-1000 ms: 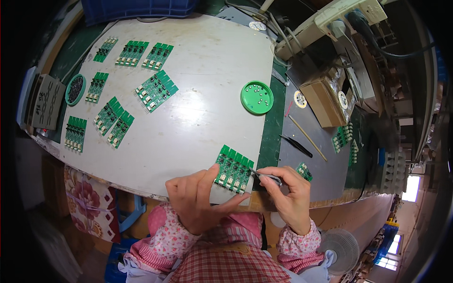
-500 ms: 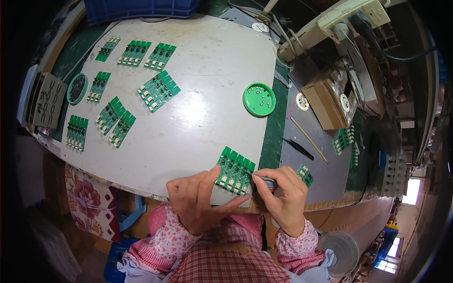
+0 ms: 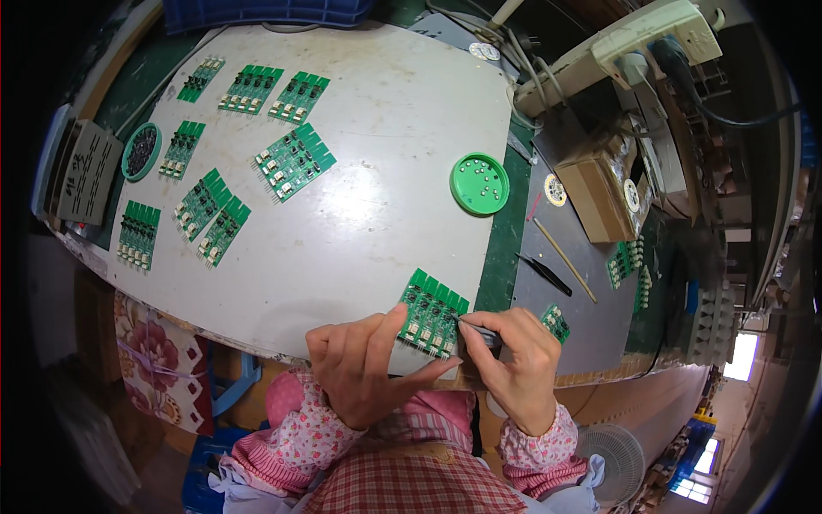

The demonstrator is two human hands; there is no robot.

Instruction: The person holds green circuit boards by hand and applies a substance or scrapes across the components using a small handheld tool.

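A green circuit board (image 3: 432, 310) made of several joined strips is at the front edge of the white worktop, tilted in the grip of my left hand (image 3: 355, 364). Fingers press its left edge, and the thumb reaches along its lower edge. My right hand (image 3: 524, 355) is closed around a thin grey tool (image 3: 486, 335), perhaps tweezers, mostly hidden by the fingers. Its tip meets the board's right side, near the small black parts. What the tip touches is too small to tell.
A green round lid (image 3: 479, 184) holds small metallic pieces. Several more circuit boards (image 3: 295, 163) lie at left, near a dish of black parts (image 3: 141, 152). Black tweezers (image 3: 545, 275) and a thin stick (image 3: 565, 259) rest on the grey mat at right. A cardboard box (image 3: 595, 193) stands behind.
The whole view has shifted slightly. My hands keep the same hold on the board, and the tool's tip stays at its right side.
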